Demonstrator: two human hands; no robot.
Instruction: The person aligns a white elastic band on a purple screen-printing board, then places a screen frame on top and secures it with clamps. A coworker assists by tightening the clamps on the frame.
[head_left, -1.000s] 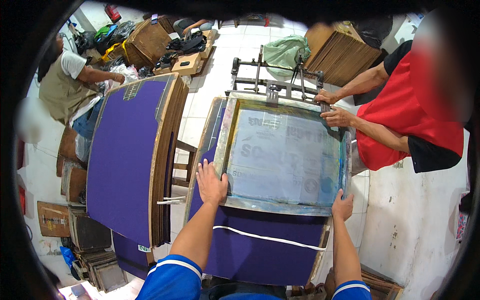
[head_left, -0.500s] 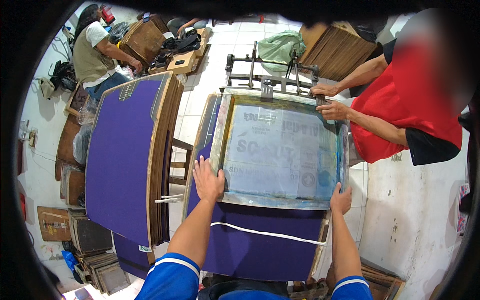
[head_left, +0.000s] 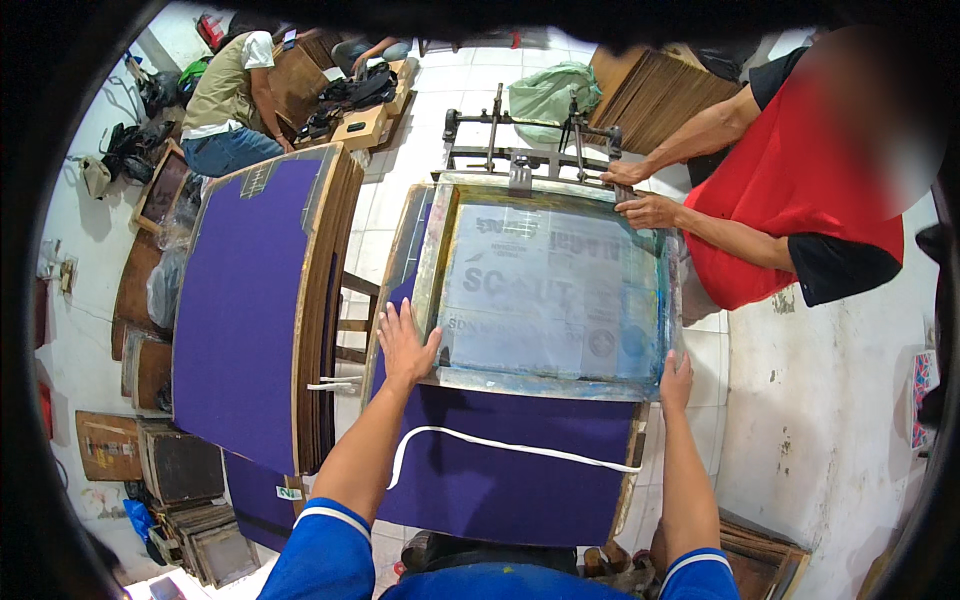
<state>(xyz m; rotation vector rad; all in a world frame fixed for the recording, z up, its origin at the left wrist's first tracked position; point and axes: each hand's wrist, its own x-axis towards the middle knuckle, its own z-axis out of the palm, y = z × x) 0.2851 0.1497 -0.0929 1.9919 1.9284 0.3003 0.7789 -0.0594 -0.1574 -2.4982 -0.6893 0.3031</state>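
A screen-printing frame (head_left: 530, 384) with a pale, see-through mesh lies over a purple-covered board (head_left: 480, 510). Against its near left side rests my left hand (head_left: 405, 345), fingers spread. At the near right corner, my right hand (head_left: 677, 380) holds the edge, its outer fingers partly hidden. A metal hinge clamp (head_left: 520, 172) grips the frame's far edge. Beside it, a co-worker's two hands (head_left: 648, 210) are on the far right corner and clamp bar. In front of the frame, a white cord (head_left: 520, 445) curves across the purple cloth.
To the left stands a tall stack of boards topped with purple cloth (head_left: 245, 320). Further stacked boards (head_left: 650, 95) and a green plastic bag (head_left: 555, 98) lie beyond the clamp. The co-worker in red (head_left: 790, 190) stands right; a person in a vest (head_left: 225, 95) bends at far left.
The view has shifted slightly, moving frame and hands a little up and left in it. The cord's left end now bends toward me. The person in the vest has leaned forward.
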